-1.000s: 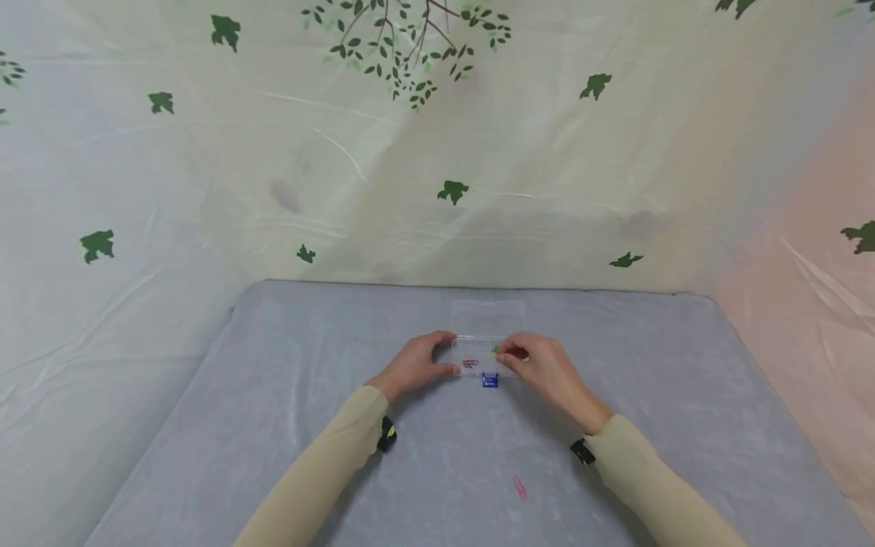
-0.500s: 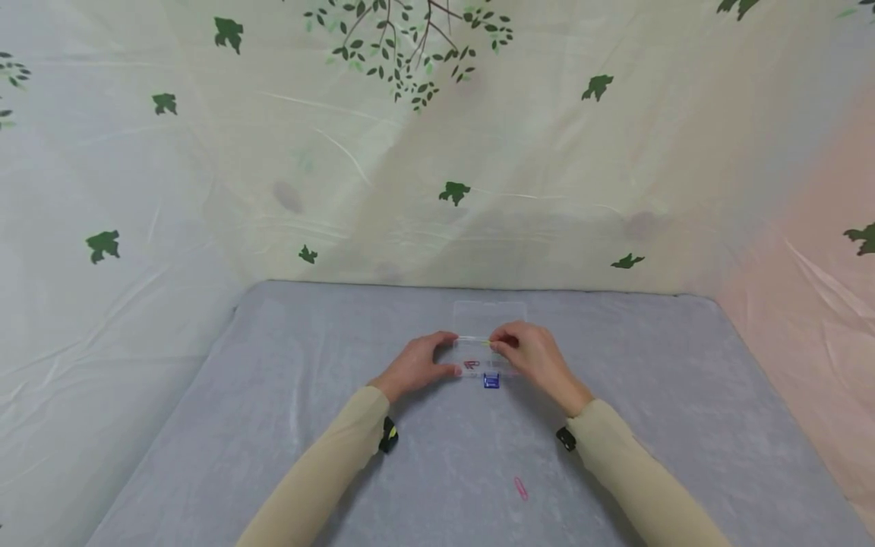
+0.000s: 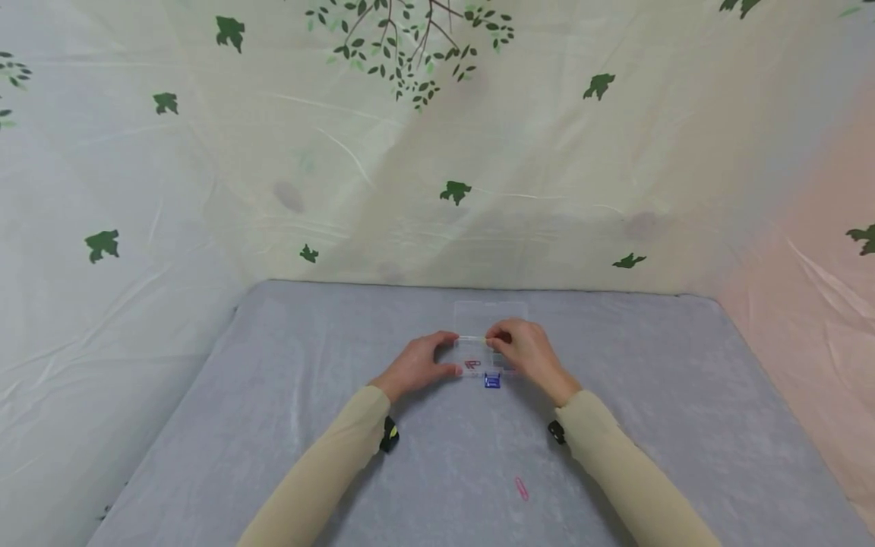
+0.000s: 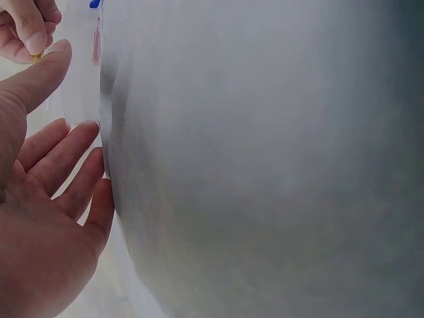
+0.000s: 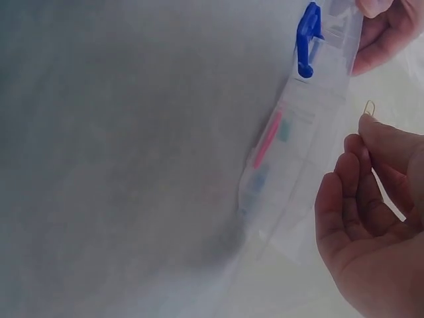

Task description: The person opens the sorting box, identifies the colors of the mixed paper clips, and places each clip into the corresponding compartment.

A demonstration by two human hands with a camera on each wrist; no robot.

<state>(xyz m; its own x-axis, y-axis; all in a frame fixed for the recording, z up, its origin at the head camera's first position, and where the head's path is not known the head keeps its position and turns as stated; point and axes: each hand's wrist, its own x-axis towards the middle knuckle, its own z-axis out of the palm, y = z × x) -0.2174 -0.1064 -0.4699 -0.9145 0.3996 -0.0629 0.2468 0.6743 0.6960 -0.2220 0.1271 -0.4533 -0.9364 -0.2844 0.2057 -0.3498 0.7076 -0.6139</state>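
A clear plastic box (image 3: 475, 351) lies on the grey cloth with its transparent lid (image 3: 488, 310) folded back. My left hand (image 3: 417, 362) holds the box's left end, thumb at the front corner and fingertips at the back. Between thumb and forefinger, my right hand (image 3: 526, 349) pinches a small yellow paper clip (image 5: 370, 107) over the back of the box. Reddish clips (image 3: 472, 365) lie in the left part, and a pink one (image 5: 267, 139) shows through the wall in the right wrist view. A blue latch (image 3: 492, 381) hangs at the front edge.
A pink paper clip (image 3: 522, 488) lies on the grey cloth (image 3: 437, 456) nearer the body, between the forearms. Behind the cloth's far edge rises a pale curtain (image 3: 383, 197) printed with green leaves.
My right hand has moved left and slightly back over the box, still pinching the paper clip. My left hand stays at the box's left end.
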